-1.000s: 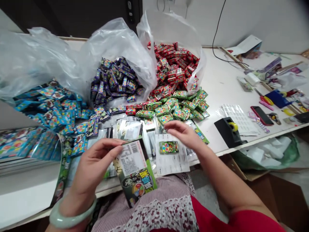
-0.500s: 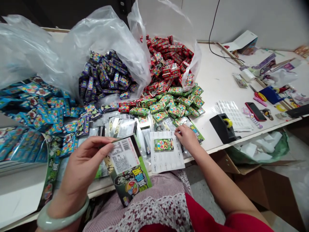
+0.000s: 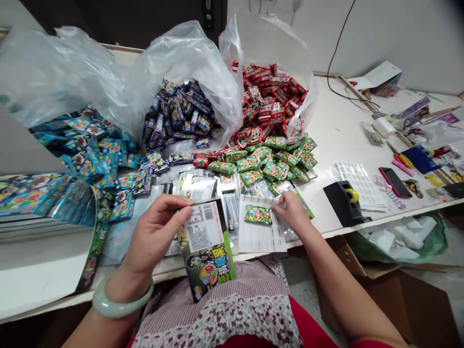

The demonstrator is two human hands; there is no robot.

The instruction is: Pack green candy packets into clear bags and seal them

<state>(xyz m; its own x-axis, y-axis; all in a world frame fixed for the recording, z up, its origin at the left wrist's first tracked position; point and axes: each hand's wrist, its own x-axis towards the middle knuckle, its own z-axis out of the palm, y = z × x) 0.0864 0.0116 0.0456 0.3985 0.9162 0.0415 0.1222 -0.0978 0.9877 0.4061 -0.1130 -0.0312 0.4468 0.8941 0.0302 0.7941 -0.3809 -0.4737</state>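
Between thumb and fingers, my left hand point(image 3: 154, 232) pinches the top edge of a black and green printed packet point(image 3: 206, 249) with a white barcode label on its face. My right hand point(image 3: 294, 212) has its fingertips closed at the right edge of a white sticker sheet point(image 3: 263, 238); whether they grip the sheet or something small is hidden. On that sheet lies a small green candy box point(image 3: 258, 214). Behind it are loose green boxes point(image 3: 275, 170), partly over flat clear packets point(image 3: 197, 186).
Plastic bags spill red boxes point(image 3: 271, 113), purple boxes point(image 3: 177, 113) and blue packets point(image 3: 97, 150) at the back and left. To the right are a black tape dispenser point(image 3: 342, 205), a phone point(image 3: 395, 182) and scissors point(image 3: 400, 159). A green bag point(image 3: 435, 241) sits below the table edge.
The view has shifted, so the whole scene appears farther right. My left hand still holds the packet, now more upright. My right hand remains at the sheet's edge.
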